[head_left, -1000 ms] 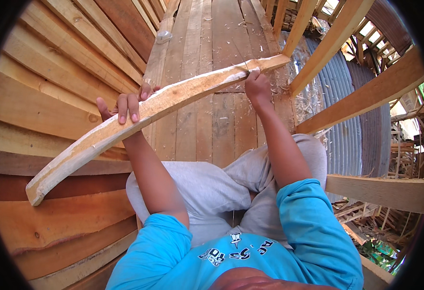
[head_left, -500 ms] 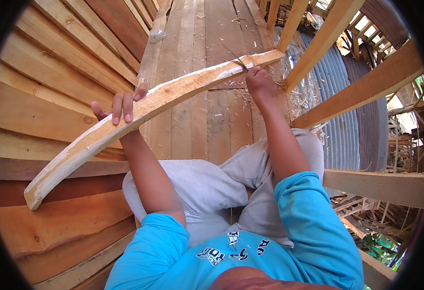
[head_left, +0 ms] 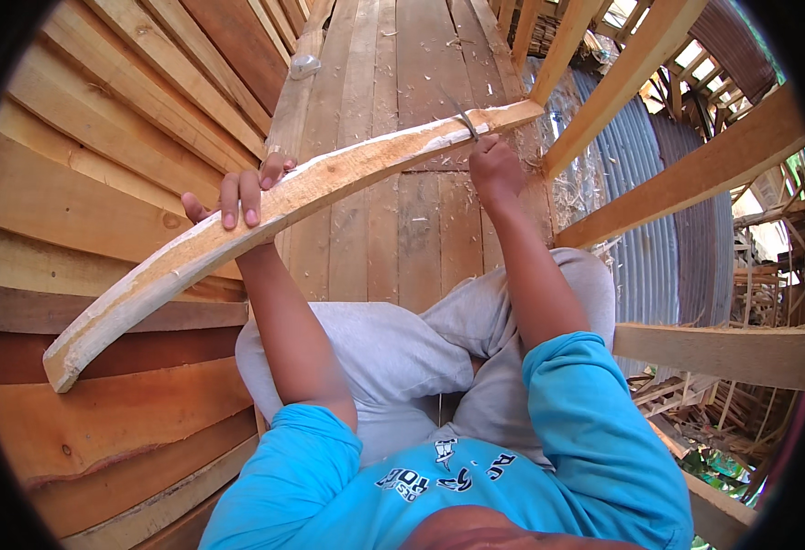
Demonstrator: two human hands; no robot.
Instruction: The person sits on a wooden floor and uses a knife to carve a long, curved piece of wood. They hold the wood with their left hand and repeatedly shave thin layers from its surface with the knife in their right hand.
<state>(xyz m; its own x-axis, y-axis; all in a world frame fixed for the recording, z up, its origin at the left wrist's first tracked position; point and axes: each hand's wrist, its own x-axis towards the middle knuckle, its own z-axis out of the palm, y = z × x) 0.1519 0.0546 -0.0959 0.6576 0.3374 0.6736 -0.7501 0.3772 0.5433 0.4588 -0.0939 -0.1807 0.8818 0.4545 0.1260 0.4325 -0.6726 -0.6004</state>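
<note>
A long, curved piece of wood with pale, whitish bark-like edges slants from the lower left up to the right. My left hand grips it left of its middle, with fingers laid over the top face and the palm hidden behind it. Close to the far right end, my right hand is closed in a fist around the handle of a knife. The thin dark blade crosses the top of the wood and points away from me. The fist hides most of the handle.
Wood shavings are scattered over the plank floor. Upright boards form a wall at left. On the right stand wooden posts and rails, with corrugated metal sheets beyond. A small clear container sits at the far left.
The knife and my right hand have shifted slightly to the right along the wood. My left hand and the wood have moved a little, with the grip unchanged.
</note>
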